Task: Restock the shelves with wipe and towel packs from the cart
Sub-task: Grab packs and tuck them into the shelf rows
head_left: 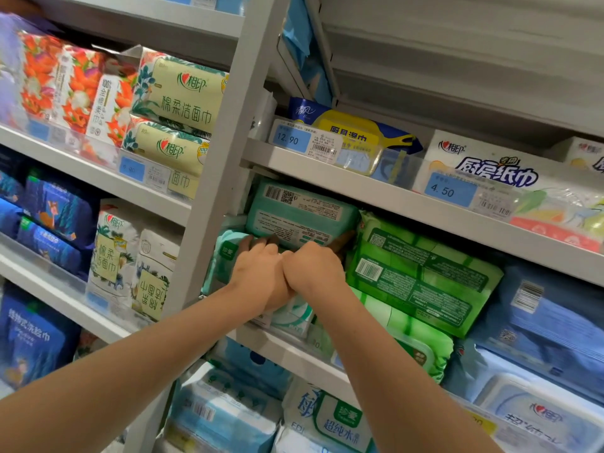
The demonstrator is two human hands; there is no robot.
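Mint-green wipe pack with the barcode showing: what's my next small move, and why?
Probably push the mint-green wipe pack deeper and level it: it sits tilted under the grey shelf, close beside the bright green wipe pack, with the left hand and right hand both at its lower edge.

Single view, head-worn and wide-angle, facing forward along both forearms at close range, frame rolled so the shelf upright [228, 152] leans. Left hand [258, 273] and right hand [313, 271] sit mid-frame, gripping a teal pack [300, 214] just above them; shelves [408, 204] surround them.
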